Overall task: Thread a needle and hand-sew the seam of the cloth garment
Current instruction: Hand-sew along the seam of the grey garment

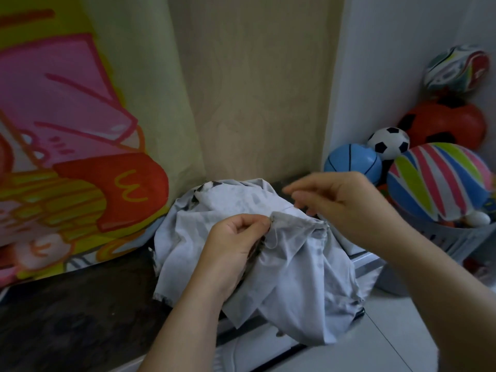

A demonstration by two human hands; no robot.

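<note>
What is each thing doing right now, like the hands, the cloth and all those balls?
cloth garment, crumpled in a heap on the dark counter, part hanging over its edge.
left hand, pinching the cloth garment's folded seam edge.
right hand, raised above the cloth garment, blurred; no needle can be made out.
balls, piled together in the grey basket.

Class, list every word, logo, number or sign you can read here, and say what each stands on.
"W": a yellow arch sign, on the red box printed on the hanging cloth.
"W": same sign, smaller, on a pale shape lower on that cloth.
Top ball: markings too blurred to read.
No other words or numbers.
</note>
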